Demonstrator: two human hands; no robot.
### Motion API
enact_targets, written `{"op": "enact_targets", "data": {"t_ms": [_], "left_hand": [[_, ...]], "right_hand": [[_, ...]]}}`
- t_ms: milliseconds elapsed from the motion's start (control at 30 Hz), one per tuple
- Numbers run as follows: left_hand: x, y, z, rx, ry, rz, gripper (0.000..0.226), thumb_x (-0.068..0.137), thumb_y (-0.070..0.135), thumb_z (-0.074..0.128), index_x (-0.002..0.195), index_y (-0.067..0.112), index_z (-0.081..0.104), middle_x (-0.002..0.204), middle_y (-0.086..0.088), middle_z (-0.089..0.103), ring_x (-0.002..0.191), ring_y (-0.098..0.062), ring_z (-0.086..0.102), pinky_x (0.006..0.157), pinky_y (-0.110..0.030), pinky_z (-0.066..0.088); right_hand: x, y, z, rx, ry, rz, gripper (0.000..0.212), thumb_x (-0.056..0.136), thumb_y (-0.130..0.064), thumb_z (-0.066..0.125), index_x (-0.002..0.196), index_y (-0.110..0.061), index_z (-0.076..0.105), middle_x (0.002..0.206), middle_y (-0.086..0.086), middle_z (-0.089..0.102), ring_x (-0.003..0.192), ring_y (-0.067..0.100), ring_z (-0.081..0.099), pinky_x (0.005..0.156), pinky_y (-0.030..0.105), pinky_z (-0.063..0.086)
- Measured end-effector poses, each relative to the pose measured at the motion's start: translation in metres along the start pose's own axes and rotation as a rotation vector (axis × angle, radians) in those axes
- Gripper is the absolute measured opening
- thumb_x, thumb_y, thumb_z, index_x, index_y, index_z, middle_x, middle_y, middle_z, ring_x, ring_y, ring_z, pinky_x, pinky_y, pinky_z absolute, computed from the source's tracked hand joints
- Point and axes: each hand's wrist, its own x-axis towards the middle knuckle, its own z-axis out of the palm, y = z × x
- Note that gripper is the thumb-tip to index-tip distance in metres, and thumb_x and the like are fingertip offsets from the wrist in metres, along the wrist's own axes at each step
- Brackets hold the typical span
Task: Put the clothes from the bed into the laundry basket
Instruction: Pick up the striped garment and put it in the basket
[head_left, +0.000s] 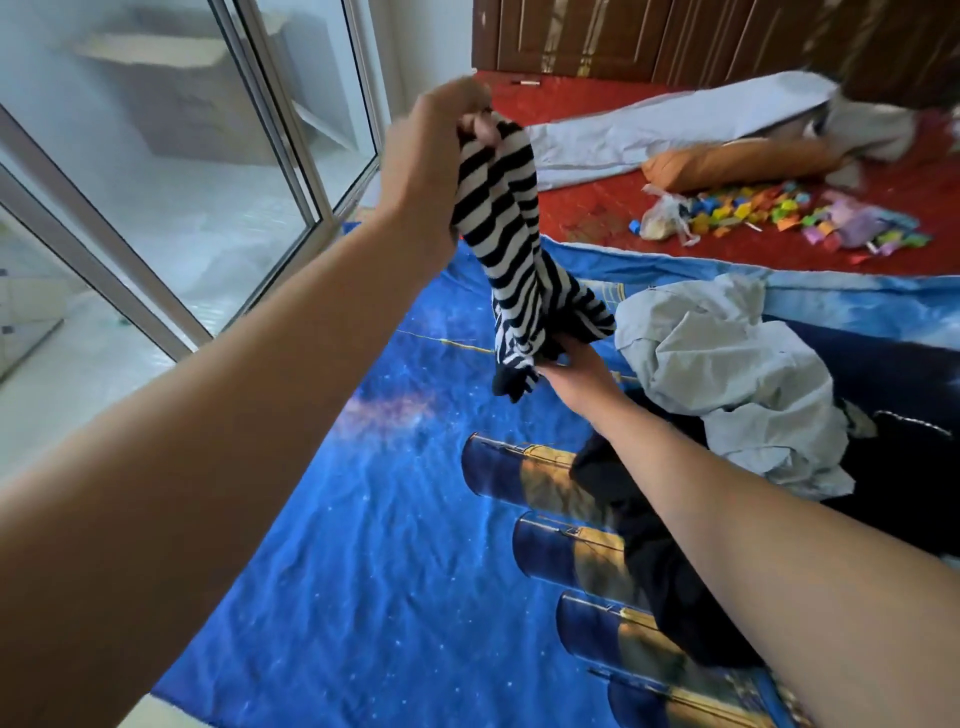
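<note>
A black-and-white striped garment (511, 244) hangs in the air above the blue starry bedsheet (395, 519). My left hand (431, 156) is raised and grips its top end. My right hand (576, 374) is lower and holds the garment's bottom end from underneath. To the right on the bed lies a crumpled pale grey garment (727, 374). A black garment (665, 545) lies under and beside my right forearm. No laundry basket is in view.
A sliding glass door (182, 182) runs along the left of the bed. Further back on a red sheet (597, 208) lie a pale blanket (675, 124), an orange pillow (737, 161) and several colourful toy pieces (789, 218). A dark wooden wardrobe (675, 36) stands behind.
</note>
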Motion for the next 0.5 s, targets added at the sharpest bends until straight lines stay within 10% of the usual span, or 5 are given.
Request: {"op": "enact_targets", "data": {"t_ms": [233, 500], "left_hand": [[-0.052, 0.033, -0.024, -0.057, -0.039, -0.076, 0.006, 0.082, 0.008, 0.06, 0.08, 0.008, 0.066, 0.08, -0.013, 0.061, 0.074, -0.026, 0.059, 0.072, -0.033, 0.049], [-0.165, 0.104, -0.044, 0.489, -0.062, 0.18, 0.057, 0.084, -0.001, 0.064, 0.135, 0.021, 0.051, 0.106, 0.009, 0.065, 0.096, 0.002, 0.064, 0.09, -0.025, 0.056]], "right_hand": [[-0.038, -0.093, -0.032, 0.551, -0.149, 0.004, 0.032, 0.084, -0.044, 0.074, 0.115, -0.033, 0.071, 0.107, -0.016, 0.076, 0.098, 0.0, 0.072, 0.085, 0.039, 0.061], [-0.167, -0.23, -0.051, 0.715, -0.139, -0.031, 0.014, 0.089, -0.024, 0.071, 0.102, -0.02, 0.075, 0.102, 0.008, 0.077, 0.094, 0.024, 0.075, 0.07, 0.03, 0.06]]}}
